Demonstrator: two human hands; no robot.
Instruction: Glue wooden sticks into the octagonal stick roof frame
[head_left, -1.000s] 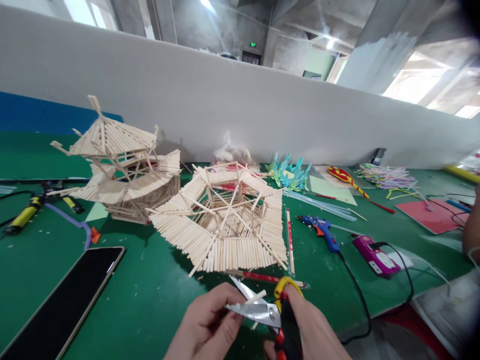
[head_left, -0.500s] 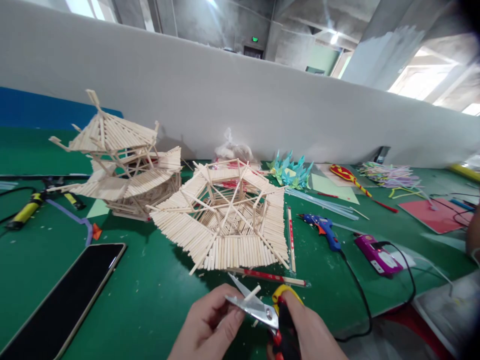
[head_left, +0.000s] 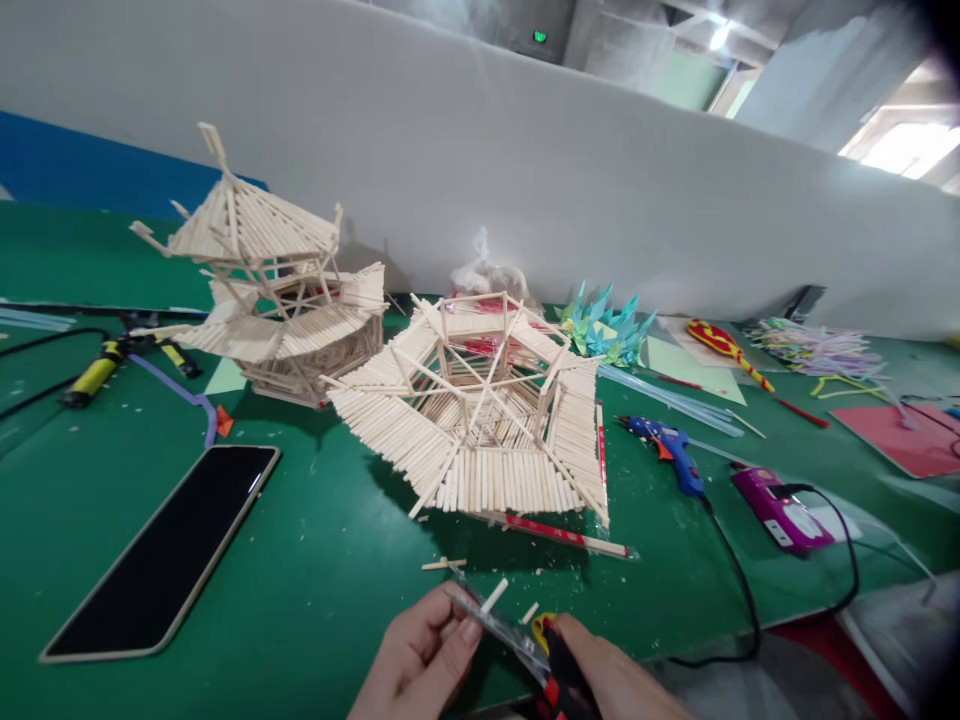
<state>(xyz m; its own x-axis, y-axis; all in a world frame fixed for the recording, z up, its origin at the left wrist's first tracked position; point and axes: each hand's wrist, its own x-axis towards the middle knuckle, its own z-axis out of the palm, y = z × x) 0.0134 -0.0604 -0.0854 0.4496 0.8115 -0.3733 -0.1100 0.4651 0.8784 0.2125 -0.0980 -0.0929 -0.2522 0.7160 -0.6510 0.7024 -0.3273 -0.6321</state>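
Note:
At the bottom edge my right hand (head_left: 611,680) grips a pair of scissors (head_left: 517,645) with red, black and yellow handles, blades pointing left. My left hand (head_left: 424,660) pinches a short wooden stick (head_left: 493,597) that lies between the blades. A small cut piece (head_left: 529,613) sits just right of the stick. Beyond the hands stands a hexagonal roof frame of wooden sticks (head_left: 480,420), and behind it to the left a two-tier stick pagoda (head_left: 270,300).
A dark phone (head_left: 169,550) lies at the left on the green table (head_left: 315,590). A blue glue gun (head_left: 671,450), a purple device (head_left: 780,510) with black cable, a red-wrapped stick (head_left: 555,535), paper flowers (head_left: 607,325) and a red sheet (head_left: 904,440) lie to the right. A white partition backs the table.
The view tilted down and shifted, so the hands sit lower in the picture. The scissors' blades have closed on the stick and a small piece lies beside it.

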